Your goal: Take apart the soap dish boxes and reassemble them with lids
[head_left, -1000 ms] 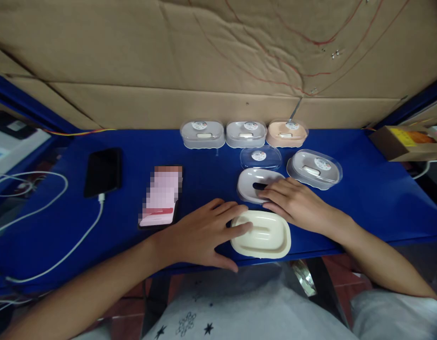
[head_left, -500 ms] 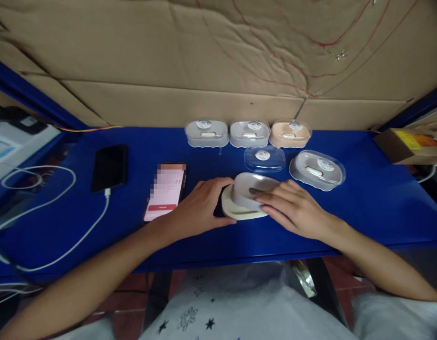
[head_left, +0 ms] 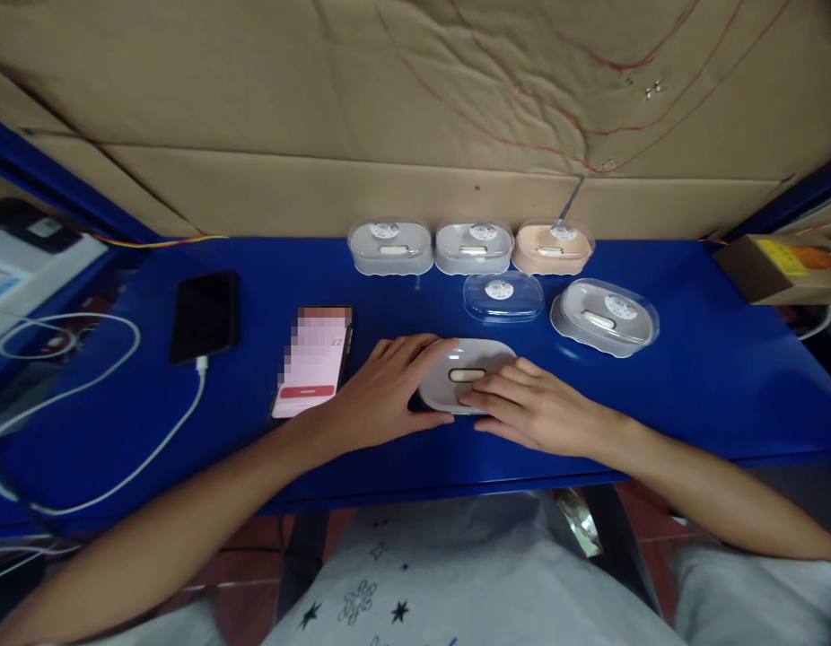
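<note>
A grey oval soap dish (head_left: 442,395) with a slot in its middle, where a cream-coloured base shows through, lies on the table in front of me. My left hand (head_left: 395,386) curves round its left end, thumb at the near edge and fingers at the far edge. My right hand (head_left: 523,404) holds the right end, its fingertips resting on the dish near the slot. Most of the base is hidden under the grey part. Just beyond, a clear lid (head_left: 502,301) with a round sticker lies apart on the table.
Lidded soap dishes stand at the back: two grey ones (head_left: 390,251) and a peach one (head_left: 554,251). Another grey dish (head_left: 604,318) sits to the right. Left are a lit phone (head_left: 311,359) and a black phone (head_left: 204,314) on a white cable. A cardboard box (head_left: 779,274) stands far right.
The grey dish has gone from tilted above the cream base to lying flat over it. My right hand has moved slightly left and down with it; my left hand stays at the left end.
</note>
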Demonstrator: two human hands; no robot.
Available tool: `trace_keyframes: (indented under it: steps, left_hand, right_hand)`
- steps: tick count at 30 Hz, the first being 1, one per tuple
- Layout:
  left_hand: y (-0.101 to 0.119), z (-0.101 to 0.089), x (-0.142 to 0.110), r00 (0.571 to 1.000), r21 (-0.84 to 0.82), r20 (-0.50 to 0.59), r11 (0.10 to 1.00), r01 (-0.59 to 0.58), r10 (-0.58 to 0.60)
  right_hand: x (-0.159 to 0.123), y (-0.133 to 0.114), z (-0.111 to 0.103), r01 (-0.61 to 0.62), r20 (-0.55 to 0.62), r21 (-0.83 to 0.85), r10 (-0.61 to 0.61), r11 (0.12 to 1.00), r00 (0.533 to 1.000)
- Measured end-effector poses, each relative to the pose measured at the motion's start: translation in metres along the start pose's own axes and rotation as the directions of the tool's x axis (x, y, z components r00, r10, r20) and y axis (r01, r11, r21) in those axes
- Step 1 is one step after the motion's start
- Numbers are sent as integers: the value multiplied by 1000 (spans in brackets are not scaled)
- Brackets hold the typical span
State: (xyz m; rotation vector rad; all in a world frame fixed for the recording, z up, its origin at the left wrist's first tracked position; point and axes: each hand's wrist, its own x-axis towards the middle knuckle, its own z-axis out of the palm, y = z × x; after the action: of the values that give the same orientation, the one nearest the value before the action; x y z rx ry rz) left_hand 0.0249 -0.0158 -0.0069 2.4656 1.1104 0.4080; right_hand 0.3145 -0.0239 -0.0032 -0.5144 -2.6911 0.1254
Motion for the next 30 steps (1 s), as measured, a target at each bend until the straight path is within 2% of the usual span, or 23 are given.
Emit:
trace_keyframes:
  steps: [3,6,8,10,13,17,20,23,25,27,30]
  left_hand:
    - [0,-3,0,1000,-58,-14,998,8,-9]
    - [-2,-6,-1,999,-134,-40,991,14,-20]
    - [-4,-7,-1,997,-164,-80,986,1,-15]
    - [-6,-7,-1,993,-165,-121,986,-17,-3]
    - [-7,-9,-1,993,-152,-121,988,-14,-4]
    - [-4,-14,-3,1000,-154,9,988,-18,20]
    - [-4,-14,-5,998,-170,43,985,-34,42]
    - [-6,-12,-5,1000,-217,22,976,-14,20]
    - [-8,-9,-4,1000,-251,-3,968,19,-20]
    - [-10,-7,-2,998,-288,-24,956,47,-56]
    - [-14,-4,-1,996,-348,-36,936,60,-77]
  right_hand:
    - [-3,15,-10,-91,-75,46,94,995,993]
    - [-6,37,-14,-323,-166,-23,315,946,935]
    - [-7,51,-11,-423,-142,-104,408,900,902]
    - [-8,60,-6,-461,-79,-158,455,873,887]
    - [-9,64,0,-469,-43,-155,469,869,882]
    - [-12,62,1,-433,-20,-114,434,894,901]
    - [-12,62,1,-439,21,-68,441,896,897]
    - [-10,60,-4,-468,-66,75,472,881,879]
    - [-7,54,-9,-441,-130,181,466,879,875]
    - [-5,45,-12,-367,-132,255,409,895,903]
    - [-1,30,-11,-242,-63,282,270,928,961]
